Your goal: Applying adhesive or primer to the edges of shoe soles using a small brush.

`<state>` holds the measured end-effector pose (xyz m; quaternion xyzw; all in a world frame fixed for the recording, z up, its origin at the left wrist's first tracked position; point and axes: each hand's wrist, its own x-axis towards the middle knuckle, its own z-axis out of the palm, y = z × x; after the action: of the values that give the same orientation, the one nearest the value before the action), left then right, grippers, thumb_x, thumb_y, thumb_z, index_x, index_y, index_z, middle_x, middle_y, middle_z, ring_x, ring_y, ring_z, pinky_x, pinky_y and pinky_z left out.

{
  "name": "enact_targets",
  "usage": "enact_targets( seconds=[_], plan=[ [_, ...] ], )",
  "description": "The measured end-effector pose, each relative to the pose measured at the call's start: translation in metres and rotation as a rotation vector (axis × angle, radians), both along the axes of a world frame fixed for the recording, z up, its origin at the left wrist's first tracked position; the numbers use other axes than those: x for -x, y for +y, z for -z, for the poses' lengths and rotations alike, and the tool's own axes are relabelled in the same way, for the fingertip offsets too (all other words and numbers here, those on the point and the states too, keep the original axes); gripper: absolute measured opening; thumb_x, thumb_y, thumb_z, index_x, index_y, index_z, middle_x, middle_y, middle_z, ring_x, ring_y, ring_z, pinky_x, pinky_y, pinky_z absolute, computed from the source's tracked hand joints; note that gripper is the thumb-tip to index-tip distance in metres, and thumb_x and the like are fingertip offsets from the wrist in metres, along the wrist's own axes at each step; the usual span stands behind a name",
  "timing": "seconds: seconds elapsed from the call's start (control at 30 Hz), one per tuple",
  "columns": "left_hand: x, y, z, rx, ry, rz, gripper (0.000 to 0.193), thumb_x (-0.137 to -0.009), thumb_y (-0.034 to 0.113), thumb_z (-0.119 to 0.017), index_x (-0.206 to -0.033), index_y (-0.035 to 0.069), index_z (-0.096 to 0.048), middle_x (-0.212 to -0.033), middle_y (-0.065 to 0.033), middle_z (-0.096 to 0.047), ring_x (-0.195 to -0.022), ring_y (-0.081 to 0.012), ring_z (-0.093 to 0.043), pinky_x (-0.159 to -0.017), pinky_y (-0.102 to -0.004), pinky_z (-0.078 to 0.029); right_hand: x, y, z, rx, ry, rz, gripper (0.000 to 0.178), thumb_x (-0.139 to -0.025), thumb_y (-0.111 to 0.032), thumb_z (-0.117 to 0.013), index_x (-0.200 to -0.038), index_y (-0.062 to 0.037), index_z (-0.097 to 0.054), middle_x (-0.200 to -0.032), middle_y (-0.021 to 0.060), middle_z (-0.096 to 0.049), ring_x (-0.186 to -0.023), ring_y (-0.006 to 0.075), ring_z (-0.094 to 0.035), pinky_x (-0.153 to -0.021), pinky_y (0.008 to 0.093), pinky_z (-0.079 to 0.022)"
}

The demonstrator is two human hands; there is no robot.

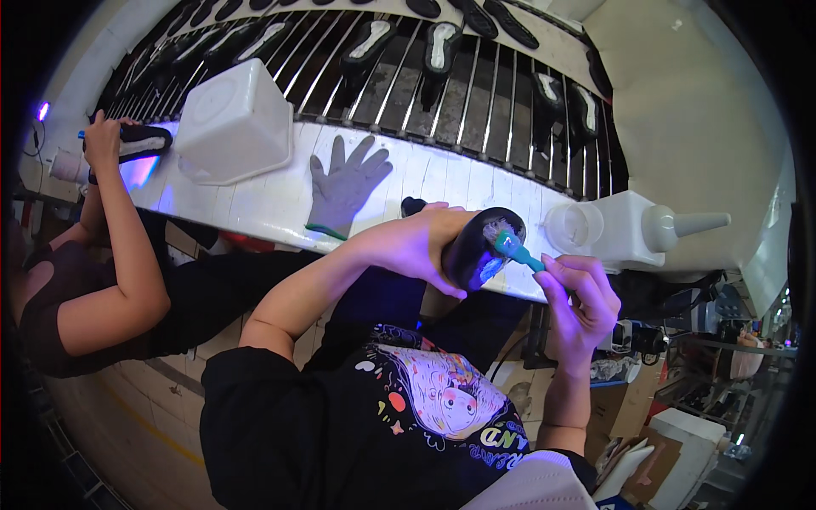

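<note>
Head view: left hand (429, 244) curls firmly round the shoe (464, 253), raised by the bench (263, 194); right hand (586, 297) pinches the brush (515, 248) against its underside; a loose pinch could let it skid sideways.

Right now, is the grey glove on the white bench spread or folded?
Spread: the grey glove lies flat on the white bench, its fingers fanned apart.

1. Grey glove (348, 183), lying fingers spread on the white desk (285, 212), green cuff toward the near edge.
2. White bin (225, 119), on the desk, left of the glove.
3. Metal bars (387, 92), beyond the desk.
4. Purple light (42, 110), far left.
5. Co-worker (115, 319), seated left.
6. Cardboard (627, 404), lower right.
</note>
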<state>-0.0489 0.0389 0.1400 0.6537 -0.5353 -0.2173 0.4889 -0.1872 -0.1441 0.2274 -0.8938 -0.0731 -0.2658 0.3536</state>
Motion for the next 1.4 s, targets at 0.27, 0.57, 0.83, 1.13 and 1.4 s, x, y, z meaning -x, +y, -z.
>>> enact_targets(
  seconds=[0.27, 0.57, 0.83, 1.13, 1.4],
  plan=[
    [-0.05, -0.019, -0.001, -0.124, 0.194, 0.444, 0.067, -0.062, 0.022, -0.087, -0.117, 0.001, -0.055, -0.108, -0.0104, -0.064, -0.099, -0.0166, -0.06, -0.09, -0.031, -0.046, -0.024, -0.018, -0.022, 0.363, -0.055, -0.048, 0.014, -0.071, -0.005, -0.076, -0.081, -0.0043, -0.066, -0.074, 0.0049, -0.061, -0.06, 0.0173, -0.059, -0.051, 0.0272, -0.045],
    [-0.075, -0.008, 0.009, -0.228, 0.515, 0.337, 0.08, -0.058, 0.008, -0.087, -0.127, -0.003, -0.048, -0.12, -0.012, -0.059, -0.11, -0.0202, -0.055, -0.099, -0.0331, -0.042, -0.014, -0.094, 0.012, -0.115, 0.325, 0.21, 0.01, -0.077, -0.015, -0.07, -0.079, -0.0062, -0.068, -0.071, 0.0069, -0.063, -0.062, 0.0108, -0.058, -0.057, 0.0292, -0.044],
    [-0.061, -0.009, 0.072, 0.07, 0.581, -0.364, 0.053, -0.069, 0.01, -0.08, -0.115, 0.0, -0.055, -0.103, -0.0062, -0.064, -0.093, -0.0155, -0.06, -0.088, -0.0301, -0.047, -0.009, -0.133, 0.097, 0.552, 0.472, 0.806, 0.013, -0.082, -0.017, -0.061, -0.083, -0.0036, -0.064, -0.085, 0.0123, -0.063, -0.077, 0.0325, -0.062, -0.067, 0.043, -0.048],
    [-0.014, -0.014, 0.102, 0.252, 1.157, -0.502, 0.063, -0.09, 0.053, -0.049, -0.122, -0.001, -0.051, -0.108, -0.0105, -0.063, -0.093, -0.0184, -0.061, -0.087, -0.0323, -0.049, 0.008, -0.163, 0.137, -0.189, 0.501, 0.666, 0.021, -0.087, -0.017, -0.059, -0.093, 0.0012, -0.067, -0.074, 0.0116, -0.067, -0.056, 0.0219, -0.059, -0.05, 0.0322, -0.045],
    [0.029, -0.018, 0.093, 0.204, 1.521, -0.352, 0.064, -0.093, 0.056, -0.041, -0.124, 0.0, -0.051, -0.111, -0.0127, -0.061, -0.095, -0.0211, -0.062, -0.086, -0.0333, -0.051, -0.005, -0.135, 0.113, -1.103, 0.347, 0.222, 0.021, -0.09, -0.015, -0.06, -0.103, 0.0017, -0.064, -0.082, 0.0061, -0.067, -0.054, 0.0044, -0.047, -0.046, 0.0166, -0.032]
  ],
)
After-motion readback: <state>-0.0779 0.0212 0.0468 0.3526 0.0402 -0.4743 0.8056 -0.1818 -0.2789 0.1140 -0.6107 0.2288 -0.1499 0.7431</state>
